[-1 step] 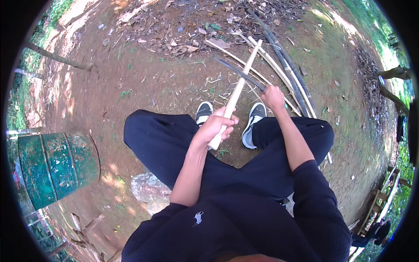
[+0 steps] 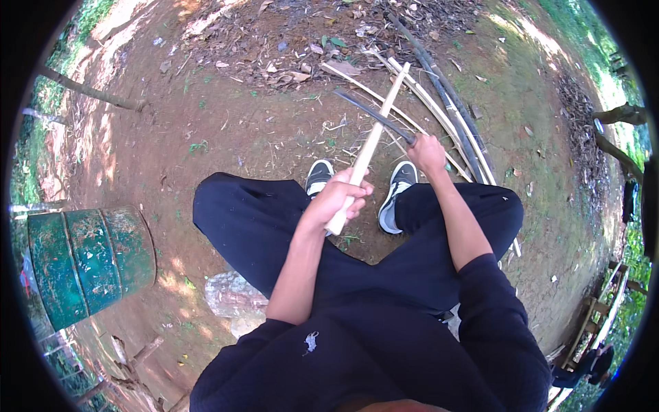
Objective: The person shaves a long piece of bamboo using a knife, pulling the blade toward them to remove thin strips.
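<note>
My left hand (image 2: 336, 199) is closed around the lower part of a pale, split bamboo strip (image 2: 371, 144). The strip slants up and away to the right, and its near end sticks out below my fingers. In my right hand (image 2: 427, 155) is the handle of a machete, gripped in a closed fist. Its long dark machete blade (image 2: 362, 108) points away to the left and crosses the upper half of the strip. Whether the edge touches or bites into the strip is not plain. Both hands are in front of my knees, above my shoes (image 2: 398, 185).
Several pale strips (image 2: 432, 106) and dark poles (image 2: 456, 103) lie on the dirt at the right. Beyond them are dry leaves (image 2: 295, 58). A green metal drum (image 2: 93, 261) is on the left, with a log (image 2: 233, 295) nearer me. A wooden frame (image 2: 597, 316) stands far right.
</note>
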The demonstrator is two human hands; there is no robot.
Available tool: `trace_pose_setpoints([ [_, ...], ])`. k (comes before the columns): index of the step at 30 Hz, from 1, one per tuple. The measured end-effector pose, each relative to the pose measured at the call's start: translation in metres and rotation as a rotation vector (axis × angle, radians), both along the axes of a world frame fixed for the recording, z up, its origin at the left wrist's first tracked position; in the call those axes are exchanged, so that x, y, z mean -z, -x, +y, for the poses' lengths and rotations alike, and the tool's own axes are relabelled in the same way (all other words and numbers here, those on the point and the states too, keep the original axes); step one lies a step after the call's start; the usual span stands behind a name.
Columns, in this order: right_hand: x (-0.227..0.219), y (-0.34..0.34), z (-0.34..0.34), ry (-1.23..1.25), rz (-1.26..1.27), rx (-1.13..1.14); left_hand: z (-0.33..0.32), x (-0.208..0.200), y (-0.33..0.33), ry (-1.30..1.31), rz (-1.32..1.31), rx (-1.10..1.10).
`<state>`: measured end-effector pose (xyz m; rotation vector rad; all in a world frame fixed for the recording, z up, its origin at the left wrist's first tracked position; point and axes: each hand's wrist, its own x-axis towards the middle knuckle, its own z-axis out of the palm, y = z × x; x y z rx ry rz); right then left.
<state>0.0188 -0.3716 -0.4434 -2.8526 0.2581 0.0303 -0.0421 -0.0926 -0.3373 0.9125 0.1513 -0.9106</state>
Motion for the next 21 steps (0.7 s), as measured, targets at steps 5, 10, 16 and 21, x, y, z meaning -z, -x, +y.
trace_pose_setpoints([
  [5,-0.037,0.003,0.026,-0.030,0.014,-0.309,0.027,-0.011,-0.004,0.000,0.020,-0.015],
  [10,0.002,-0.001,-0.005,-0.030,-0.125,-0.034,-0.001,0.001,-0.003,-0.016,0.010,0.010],
  [16,-0.040,0.005,0.029,-0.031,0.076,-0.388,0.033,-0.011,-0.004,0.032,0.011,-0.025],
  [21,0.010,-0.010,-0.010,-0.038,0.166,0.055,0.014,-0.004,0.003,-0.012,-0.035,0.027],
])
